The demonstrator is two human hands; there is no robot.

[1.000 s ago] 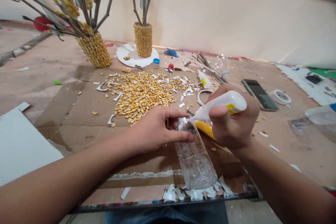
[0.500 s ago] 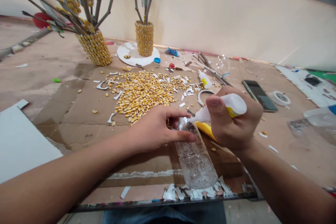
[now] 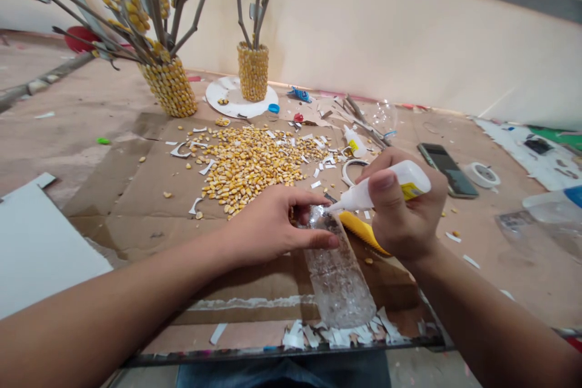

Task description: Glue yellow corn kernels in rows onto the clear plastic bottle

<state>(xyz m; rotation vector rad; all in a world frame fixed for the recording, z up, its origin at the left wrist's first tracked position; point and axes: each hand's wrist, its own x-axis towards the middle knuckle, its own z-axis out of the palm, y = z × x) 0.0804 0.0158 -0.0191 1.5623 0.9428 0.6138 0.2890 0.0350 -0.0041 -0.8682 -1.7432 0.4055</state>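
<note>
A clear plastic bottle (image 3: 341, 285) lies on the cardboard near the table's front edge, its base toward me. My left hand (image 3: 277, 227) grips its far end between thumb and fingers; some fingertips are hidden behind it. In my right hand (image 3: 404, 212) is a white glue bottle (image 3: 382, 185) with a yellow label, tilted so its nozzle meets the far end of the plastic bottle beside my left fingertips. Just beyond my hands spreads a pile of corn kernels (image 3: 250, 160). A yellow-handled tool (image 3: 361, 230) lies under my right hand, partly covered.
Two corn-covered pots (image 3: 170, 88) with branches stand at the back left, one on a white disc (image 3: 218, 97). A second glue bottle (image 3: 354, 140), a phone (image 3: 448, 170) and a tape roll (image 3: 482, 174) lie to the right. A white board (image 3: 50, 242) is at left; paper scraps are scattered about.
My right hand and the glue bottle have shifted slightly, with the nozzle still at the plastic bottle's far end. My left hand keeps its grip. The view has moved a little.
</note>
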